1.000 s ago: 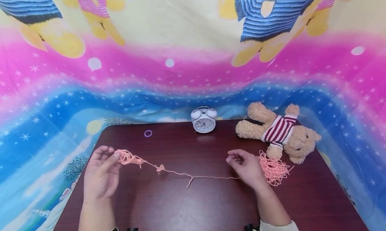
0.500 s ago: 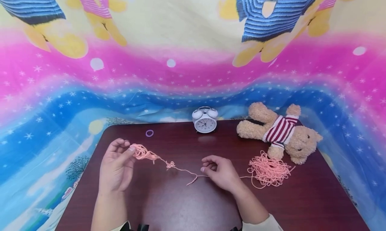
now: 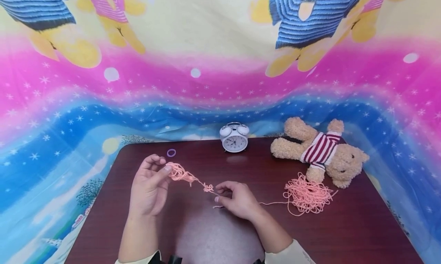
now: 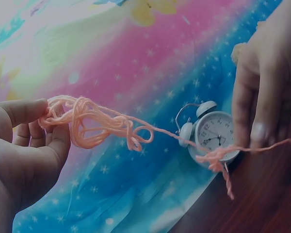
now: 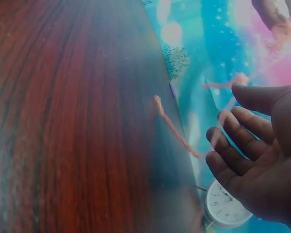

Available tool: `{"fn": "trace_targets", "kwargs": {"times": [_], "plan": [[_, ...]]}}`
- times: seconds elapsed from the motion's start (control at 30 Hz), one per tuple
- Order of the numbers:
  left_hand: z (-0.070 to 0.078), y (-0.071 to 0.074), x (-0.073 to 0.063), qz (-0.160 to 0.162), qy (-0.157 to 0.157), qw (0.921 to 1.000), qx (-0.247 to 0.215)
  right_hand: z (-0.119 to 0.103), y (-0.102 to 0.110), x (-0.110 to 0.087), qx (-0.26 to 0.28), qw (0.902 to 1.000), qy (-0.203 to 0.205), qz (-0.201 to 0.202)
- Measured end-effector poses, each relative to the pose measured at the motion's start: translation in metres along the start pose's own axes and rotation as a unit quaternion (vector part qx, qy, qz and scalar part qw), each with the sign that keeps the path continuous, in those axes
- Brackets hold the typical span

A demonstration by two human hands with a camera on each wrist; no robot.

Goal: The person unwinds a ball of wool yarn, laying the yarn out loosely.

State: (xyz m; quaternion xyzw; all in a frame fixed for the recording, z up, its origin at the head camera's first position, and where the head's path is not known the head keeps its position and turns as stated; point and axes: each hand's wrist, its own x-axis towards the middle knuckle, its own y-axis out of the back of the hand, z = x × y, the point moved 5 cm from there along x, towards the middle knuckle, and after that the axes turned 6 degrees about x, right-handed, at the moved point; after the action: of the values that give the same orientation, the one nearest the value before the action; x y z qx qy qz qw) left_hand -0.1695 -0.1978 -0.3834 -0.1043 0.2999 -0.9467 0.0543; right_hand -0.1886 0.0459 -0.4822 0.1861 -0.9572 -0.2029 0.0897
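A small tangled bundle of peach-coloured yarn (image 3: 180, 172) hangs in the air left of the table's middle. My left hand (image 3: 149, 189) pinches its near end between thumb and fingertips, seen closely in the left wrist view. From the bundle a strand runs right to a knotted clump (image 4: 214, 158). My right hand (image 3: 240, 202) is beside that clump, its thumb and fingers parted around the strand. In the right wrist view the strand crosses the fingertips (image 5: 223, 118), and the thumb stands away from them. Beyond this hand, the yarn continues to a loose pile (image 3: 307, 195) on the table.
A white twin-bell alarm clock (image 3: 234, 142) stands at the back edge of the dark wooden table (image 3: 213, 237). A purple ring (image 3: 171, 153) lies at back left. On the right, a teddy bear (image 3: 320, 152) in a striped top lies on its side, touching the yarn pile.
My right hand has slid left along the strand, from near the pile to the knotted clump. The left hand has moved right with the bundle. More strand shows between right hand and pile.
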Motion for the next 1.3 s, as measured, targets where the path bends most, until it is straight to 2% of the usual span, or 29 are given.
{"fn": "trace_targets", "kwargs": {"times": [0.23,0.5,0.83,1.07,1.3], "plan": [[-0.001,-0.008,-0.001,-0.006,0.002,1.0000,0.000,0.001,-0.005,0.002,-0.025,0.9997,0.001,0.001],[0.002,-0.005,-0.001,-0.001,-0.003,1.0000,-0.008,0.003,-0.005,-0.001,-0.042,0.9991,-0.002,-0.003],[0.004,0.012,-0.002,0.021,-0.011,0.9997,-0.009,0.008,0.004,-0.009,-0.039,0.9992,0.001,0.010],[0.005,0.027,-0.004,0.039,-0.007,0.9992,-0.006,0.013,0.021,-0.016,-0.062,0.9975,0.004,0.034],[0.010,0.043,-0.007,0.057,-0.018,0.9980,-0.020,0.015,0.038,-0.026,-0.069,0.9960,-0.004,0.056]]}}
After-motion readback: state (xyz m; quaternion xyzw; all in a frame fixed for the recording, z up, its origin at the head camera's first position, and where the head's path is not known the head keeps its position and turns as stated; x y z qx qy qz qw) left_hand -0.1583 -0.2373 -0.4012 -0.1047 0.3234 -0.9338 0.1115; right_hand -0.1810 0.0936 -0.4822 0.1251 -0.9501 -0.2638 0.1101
